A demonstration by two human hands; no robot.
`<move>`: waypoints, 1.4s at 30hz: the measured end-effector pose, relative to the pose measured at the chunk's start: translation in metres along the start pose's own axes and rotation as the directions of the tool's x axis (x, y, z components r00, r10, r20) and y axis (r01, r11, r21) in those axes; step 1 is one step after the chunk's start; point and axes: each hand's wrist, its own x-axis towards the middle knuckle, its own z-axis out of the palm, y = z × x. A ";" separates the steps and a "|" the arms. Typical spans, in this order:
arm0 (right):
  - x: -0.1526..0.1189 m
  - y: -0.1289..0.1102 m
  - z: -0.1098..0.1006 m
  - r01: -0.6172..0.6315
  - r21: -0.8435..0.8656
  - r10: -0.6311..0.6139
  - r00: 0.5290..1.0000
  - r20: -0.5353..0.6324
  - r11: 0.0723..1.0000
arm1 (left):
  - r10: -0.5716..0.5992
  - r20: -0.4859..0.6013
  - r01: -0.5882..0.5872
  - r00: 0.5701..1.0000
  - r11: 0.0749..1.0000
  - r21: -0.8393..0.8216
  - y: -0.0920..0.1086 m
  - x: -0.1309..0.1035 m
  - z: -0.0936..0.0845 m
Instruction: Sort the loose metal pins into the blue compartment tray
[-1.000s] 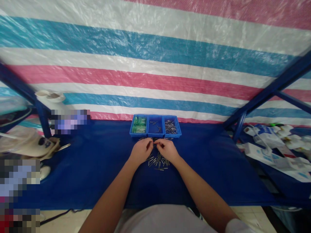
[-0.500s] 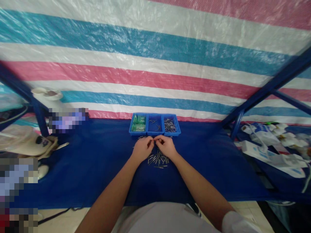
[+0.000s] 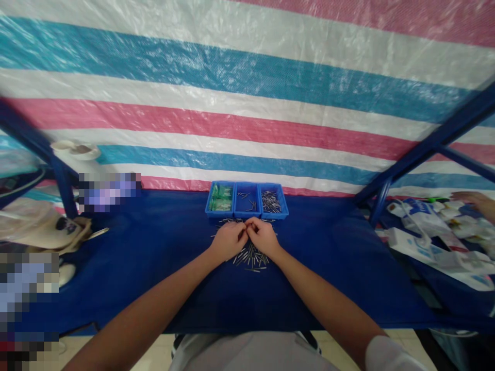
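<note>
My left hand [image 3: 231, 239] and my right hand [image 3: 263, 236] meet at the fingertips over a loose pile of thin metal pieces [image 3: 251, 256] on the blue surface. Fingers of both are pinched together; whatever lies between them is too small to make out. Just beyond them sits a blue tray [image 3: 234, 206] with three compartments. Its left one has green-and-clear packets [image 3: 221, 198], the middle one a few thin pieces [image 3: 251, 205], the right one a heap of metal pieces [image 3: 271, 202].
Blue cloth [image 3: 154, 257] covers the table. At left are a white container [image 3: 77, 157] and a beige bag [image 3: 42, 226]. At right, beyond a blue frame bar [image 3: 417, 152], another person's hand [image 3: 474, 201] is over white packages [image 3: 425, 219].
Both my hands have drawn closer together, and my left forearm has swung outward to the left. Another person's hand has come into view at the far right.
</note>
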 end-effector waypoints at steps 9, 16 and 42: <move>0.002 0.007 0.001 0.014 0.014 -0.014 1.000 0.001 1.000 | -0.096 0.043 0.103 0.994 0.968 -0.227 -0.009 0.010 -0.008; -0.001 0.006 -0.002 0.056 0.027 -0.057 0.997 0.045 0.998 | -0.122 -0.063 0.098 0.991 0.951 -0.295 -0.015 0.000 -0.011; -0.001 0.002 -0.001 0.197 -0.147 -0.173 0.971 0.166 0.969 | -0.317 -0.259 0.215 0.912 0.910 -0.355 -0.028 -0.002 -0.017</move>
